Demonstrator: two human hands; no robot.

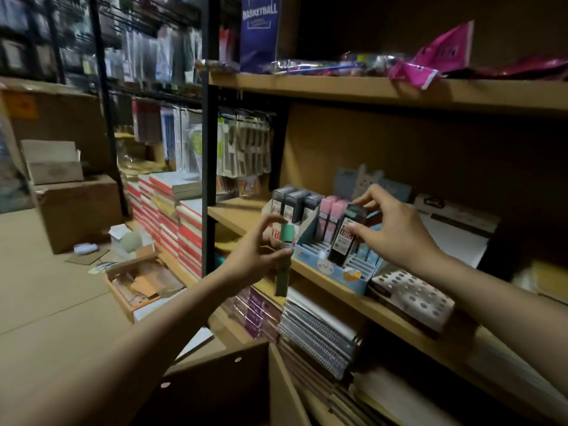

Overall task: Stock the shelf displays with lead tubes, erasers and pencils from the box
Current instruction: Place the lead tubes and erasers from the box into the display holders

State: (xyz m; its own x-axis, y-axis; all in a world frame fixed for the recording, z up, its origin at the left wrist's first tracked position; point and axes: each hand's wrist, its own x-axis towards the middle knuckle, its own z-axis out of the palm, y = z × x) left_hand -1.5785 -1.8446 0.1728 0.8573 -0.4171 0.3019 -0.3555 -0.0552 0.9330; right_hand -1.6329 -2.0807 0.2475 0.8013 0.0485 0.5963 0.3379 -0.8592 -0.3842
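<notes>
Head view is dim: left hand point(261, 256) grips a green-capped lead tube point(284, 259) before the shelf point(325, 279) edge; right hand point(390, 232) pinches a dark lead tube point(345, 238) over the blue display box point(335, 272), its base hidden among slots.

right hand point(396, 232) pinching dark lead tube point(345, 235) over blue display point(332, 272), left hand point(258, 250) holding green tube point(284, 259)

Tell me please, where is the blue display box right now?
In the head view, the blue display box sits on the middle shelf, right of centre, under the right hand, between the white display box and a spotted pack.
</notes>
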